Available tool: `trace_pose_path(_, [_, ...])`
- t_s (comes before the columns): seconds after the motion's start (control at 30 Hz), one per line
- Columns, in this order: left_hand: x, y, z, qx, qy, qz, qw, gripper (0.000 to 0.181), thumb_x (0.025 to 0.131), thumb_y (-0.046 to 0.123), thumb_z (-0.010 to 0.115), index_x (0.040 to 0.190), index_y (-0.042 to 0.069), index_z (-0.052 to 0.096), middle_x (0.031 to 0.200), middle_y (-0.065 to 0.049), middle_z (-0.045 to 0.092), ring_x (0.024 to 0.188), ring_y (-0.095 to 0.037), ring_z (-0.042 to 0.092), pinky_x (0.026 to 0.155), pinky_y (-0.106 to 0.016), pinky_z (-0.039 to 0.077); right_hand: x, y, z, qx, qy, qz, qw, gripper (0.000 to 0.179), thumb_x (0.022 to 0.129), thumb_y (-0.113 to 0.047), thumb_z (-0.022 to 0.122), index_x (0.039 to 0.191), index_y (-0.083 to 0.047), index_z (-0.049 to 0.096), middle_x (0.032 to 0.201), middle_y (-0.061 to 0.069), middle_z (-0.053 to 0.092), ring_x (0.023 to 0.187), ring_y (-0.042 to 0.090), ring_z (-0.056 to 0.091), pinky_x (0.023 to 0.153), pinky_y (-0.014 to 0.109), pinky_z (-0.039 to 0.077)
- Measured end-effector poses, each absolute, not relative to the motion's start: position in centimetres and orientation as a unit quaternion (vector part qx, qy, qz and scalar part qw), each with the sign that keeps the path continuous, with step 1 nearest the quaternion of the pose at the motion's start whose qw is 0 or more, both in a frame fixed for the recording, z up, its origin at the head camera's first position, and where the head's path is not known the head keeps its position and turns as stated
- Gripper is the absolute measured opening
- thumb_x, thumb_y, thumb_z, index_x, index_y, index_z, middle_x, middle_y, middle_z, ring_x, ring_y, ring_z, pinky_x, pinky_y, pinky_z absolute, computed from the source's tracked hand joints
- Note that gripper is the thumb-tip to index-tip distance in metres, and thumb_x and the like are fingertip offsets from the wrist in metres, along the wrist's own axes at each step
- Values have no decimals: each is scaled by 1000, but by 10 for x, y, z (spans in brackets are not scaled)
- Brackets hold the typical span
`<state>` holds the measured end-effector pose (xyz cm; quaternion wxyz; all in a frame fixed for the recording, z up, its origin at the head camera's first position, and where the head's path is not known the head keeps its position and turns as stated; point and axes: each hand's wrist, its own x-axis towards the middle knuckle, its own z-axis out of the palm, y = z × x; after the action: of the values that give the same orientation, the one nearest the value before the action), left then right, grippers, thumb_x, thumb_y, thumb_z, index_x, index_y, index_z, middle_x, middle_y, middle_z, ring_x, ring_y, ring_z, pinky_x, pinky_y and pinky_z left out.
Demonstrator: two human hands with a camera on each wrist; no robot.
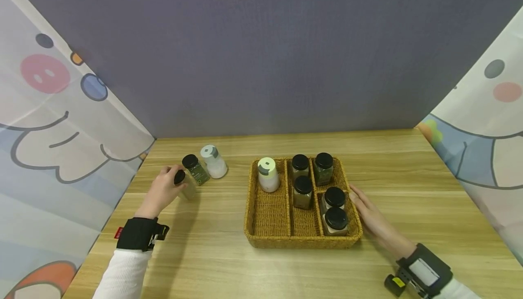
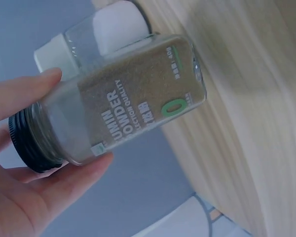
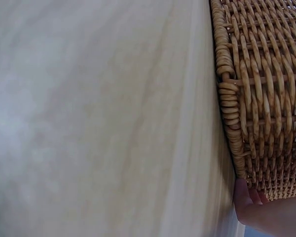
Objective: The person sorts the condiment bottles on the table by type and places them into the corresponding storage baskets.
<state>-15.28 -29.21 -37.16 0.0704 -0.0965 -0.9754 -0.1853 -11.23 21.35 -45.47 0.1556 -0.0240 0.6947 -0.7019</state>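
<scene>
The left hand gripped the cumin jar, long axis roughly upright, well left of the basket. The right hand, fingers loosely extended, touched the basket's right side.

Open lane across the table from the left hand to the basket; its woven left wall needs clearing. Left compartment: shaker blocks far end, near part free. Middle: two black-capped jars take the far end and centre, small free patch nearest. Right near cell: packed, two jars. Right hand blocks the right wall. Beyond left hand: herb jar and white-capped shaker, tight. Grey panel bounds the back.
</scene>
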Motion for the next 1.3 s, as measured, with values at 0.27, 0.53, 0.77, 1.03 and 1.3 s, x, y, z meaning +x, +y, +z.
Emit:
trace_pose_path(0.27, [-149, -283, -367, -137, -969, -183, 94, 43, 75, 1, 67, 113, 0, 48, 102, -31, 43, 80, -42, 54, 63, -47, 50, -110, 213, -452, -17, 716, -681, 148, 64, 95, -40, 32, 143, -9, 3, 142, 26, 12, 96, -1, 48, 83, 24, 45])
trace_pose_path(0.53, [-147, -267, -357, -177, -963, -178, 96, 42, 74, -1, 68, 111, 1, 49, 100, -26, 45, 73, -33, 54, 55, -36, 48, -110, 211, -447, -10, 727, -670, 147, 64, 95, -40, 31, 143, -9, 2, 144, 25, 4, 113, 22, 41, 85, 23, 43])
trace_pose_path(0.77, [-145, -255, -354, -204, -956, -183, 104, 42, 72, -3, 69, 110, 3, 51, 101, -23, 46, 70, -28, 54, 53, -31, 45, -111, 211, -446, -5, 735, -661, 149, 64, 95, -40, 31, 143, -8, 1, 145, 23, -6, 127, 42, 16, 101, 49, 26])
trace_pose_path(1.03, [-143, -241, -347, -227, -951, -184, 99, 42, 73, -3, 68, 110, 2, 49, 102, -22, 45, 73, -28, 54, 56, -31, 47, -111, 211, -445, 0, 746, -649, 147, 65, 95, -41, 33, 143, -9, 3, 145, 23, -8, 128, 45, 6, 102, 57, 15])
trace_pose_path(1.3, [-144, -223, -343, -254, -943, -188, 102, 42, 73, -1, 69, 110, 4, 50, 101, -18, 45, 72, -22, 52, 55, -29, 45, -111, 209, -447, 5, 740, -657, 141, 63, 95, -39, 31, 143, -8, 4, 144, 25, 1, 119, 37, 31, 94, 42, 39])
